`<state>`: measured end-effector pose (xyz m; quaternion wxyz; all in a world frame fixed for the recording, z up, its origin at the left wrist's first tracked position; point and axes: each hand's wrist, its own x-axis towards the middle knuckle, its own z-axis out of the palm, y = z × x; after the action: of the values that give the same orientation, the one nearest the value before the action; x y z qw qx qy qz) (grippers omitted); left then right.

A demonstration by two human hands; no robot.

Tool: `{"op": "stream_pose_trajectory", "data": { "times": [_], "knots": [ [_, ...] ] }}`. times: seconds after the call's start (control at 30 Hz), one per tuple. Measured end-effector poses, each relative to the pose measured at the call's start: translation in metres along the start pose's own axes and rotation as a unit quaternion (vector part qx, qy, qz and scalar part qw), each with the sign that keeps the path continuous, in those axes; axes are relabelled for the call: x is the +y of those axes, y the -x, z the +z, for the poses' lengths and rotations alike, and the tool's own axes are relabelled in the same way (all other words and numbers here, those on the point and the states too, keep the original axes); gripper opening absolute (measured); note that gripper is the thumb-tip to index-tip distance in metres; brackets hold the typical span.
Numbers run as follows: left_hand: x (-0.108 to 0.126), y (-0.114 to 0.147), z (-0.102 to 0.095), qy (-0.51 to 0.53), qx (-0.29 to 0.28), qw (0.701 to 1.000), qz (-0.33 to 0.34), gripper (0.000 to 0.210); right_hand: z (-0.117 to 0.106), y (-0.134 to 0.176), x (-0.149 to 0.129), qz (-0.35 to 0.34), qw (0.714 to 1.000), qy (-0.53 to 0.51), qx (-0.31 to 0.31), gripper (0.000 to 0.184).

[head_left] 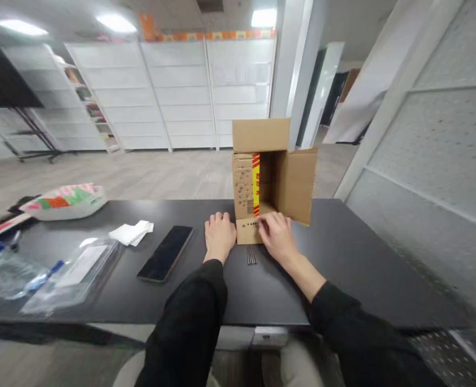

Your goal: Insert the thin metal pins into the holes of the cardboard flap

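Observation:
An open cardboard box (273,177) stands on the dark table, its opening facing me. Its lower flap (247,233) hangs at the front and carries a row of small dark dots. More dark, round spots are scattered over the closed left flap (243,185), beside a yellow and red tape strip (256,183). My left hand (221,234) rests on the table against the lower flap's left side, fingers curled and their inside hidden. At the flap's upper right, my right hand (277,234) is closed in a pinch; whatever it pinches is too small to make out. Several thin metal nails or screws (251,255) lie between my hands.
Left of my hands lie a black phone (166,252), crumpled white tissue (132,233) and a clear plastic bag (74,274). A water bottle (8,274) and a colourful-patterned tray (66,201) are further left. The box's right flap (301,185) sticks outward. A grey partition (435,140) borders the right.

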<state>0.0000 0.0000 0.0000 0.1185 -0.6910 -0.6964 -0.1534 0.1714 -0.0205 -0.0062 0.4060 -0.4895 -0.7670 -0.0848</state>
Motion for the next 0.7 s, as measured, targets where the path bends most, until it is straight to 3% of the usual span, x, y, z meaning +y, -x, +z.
{"op": "stream_pose_trajectory", "data": {
  "times": [0.53, 0.7],
  "knots": [
    [0.000, 0.002, 0.005, 0.014, -0.001, 1.000, -0.003, 0.024, -0.015, 0.000, -0.005, -0.026, 0.996, -0.062, 0.062, 0.004],
    [0.000, 0.002, 0.005, 0.013, 0.000, 1.000, 0.000, 0.024, -0.019, 0.002, -0.006, -0.039, 0.994, -0.084, 0.049, 0.004]
  ]
}}
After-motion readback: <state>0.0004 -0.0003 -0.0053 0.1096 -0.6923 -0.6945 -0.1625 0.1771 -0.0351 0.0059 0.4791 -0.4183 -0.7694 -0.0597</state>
